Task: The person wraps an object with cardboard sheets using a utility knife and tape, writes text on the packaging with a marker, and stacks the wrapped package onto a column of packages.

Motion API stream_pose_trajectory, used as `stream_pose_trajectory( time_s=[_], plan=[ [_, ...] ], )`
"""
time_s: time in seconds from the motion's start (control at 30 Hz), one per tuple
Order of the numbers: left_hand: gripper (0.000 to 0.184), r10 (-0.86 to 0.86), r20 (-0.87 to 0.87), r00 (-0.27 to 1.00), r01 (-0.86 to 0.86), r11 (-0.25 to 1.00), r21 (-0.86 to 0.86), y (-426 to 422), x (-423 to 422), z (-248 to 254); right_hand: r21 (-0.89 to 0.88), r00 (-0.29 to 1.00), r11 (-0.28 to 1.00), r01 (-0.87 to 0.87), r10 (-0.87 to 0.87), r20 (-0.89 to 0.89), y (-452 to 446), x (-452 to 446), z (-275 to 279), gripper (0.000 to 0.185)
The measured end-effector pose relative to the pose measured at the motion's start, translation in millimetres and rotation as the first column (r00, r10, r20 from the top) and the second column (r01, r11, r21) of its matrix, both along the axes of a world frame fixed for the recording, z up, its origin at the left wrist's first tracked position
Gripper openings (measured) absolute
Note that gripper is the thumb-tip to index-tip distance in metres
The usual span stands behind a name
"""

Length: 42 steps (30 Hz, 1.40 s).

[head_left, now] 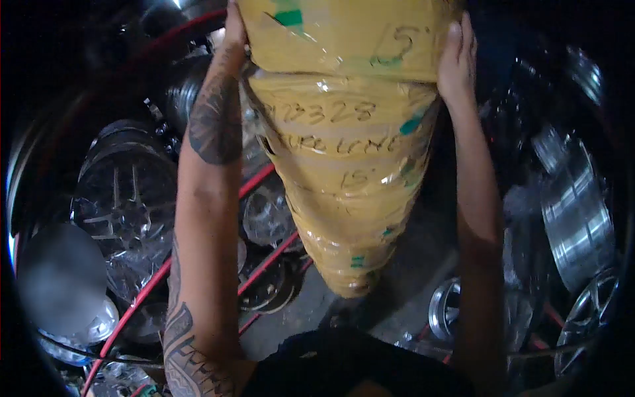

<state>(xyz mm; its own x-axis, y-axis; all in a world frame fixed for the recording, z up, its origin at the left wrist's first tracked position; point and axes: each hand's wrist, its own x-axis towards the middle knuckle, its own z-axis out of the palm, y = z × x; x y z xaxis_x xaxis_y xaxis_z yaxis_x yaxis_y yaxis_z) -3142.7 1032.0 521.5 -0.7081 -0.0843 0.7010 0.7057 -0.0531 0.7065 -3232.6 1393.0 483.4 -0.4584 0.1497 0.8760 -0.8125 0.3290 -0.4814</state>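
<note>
A tall yellow package [344, 142], wrapped in shiny tape, fills the upper middle of the head view. Dark handwritten numbers and letters run across it, with small green patches here and there. Its upper part is cut off by the frame, and it looks narrower towards the bottom. My left hand [235, 25] lies against its left side, fingers mostly hidden. On the opposite side, my right hand [458, 59] presses its upper right edge, fingers pointing up. The package is held between both hands. What is inside it cannot be seen.
Metal wheel rims stand on both sides: a dark spoked rim [122, 205] at left, a silver rim [579, 212] at right. Red rack bars [264, 264] cross the left side. Grey floor [423, 264] shows below the package. The surroundings are dim.
</note>
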Motion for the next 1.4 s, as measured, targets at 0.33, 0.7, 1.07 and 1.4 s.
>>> stream_pose_trajectory(
  time_s=[0.33,0.7,1.07,1.4],
  plan=[
    [0.082,0.283,0.14,0.949,-0.236,0.931,-0.279,-4.6,42.7,-69.3,0.318,0.946,0.902,-0.293,0.321,-0.038,63.5,18.6,-25.0,0.075],
    [0.048,0.666,0.458,0.589,-0.576,0.743,-0.341,-0.6,351.7,-466.7,0.095,0.847,0.983,-0.157,0.085,0.524,210.1,47.0,-430.3,0.046],
    [0.048,-0.289,0.927,-0.24,-0.773,0.634,-0.003,336.8,841.9,-792.1,-0.079,-0.491,0.788,-0.611,-0.298,0.819,280.9,583.5,-771.9,0.036],
    [0.061,-0.201,0.97,0.138,-0.951,0.246,0.187,285.3,908.4,-810.2,-0.156,-0.072,0.809,-0.567,0.14,0.988,186.9,406.3,-765.6,0.027]
  ],
)
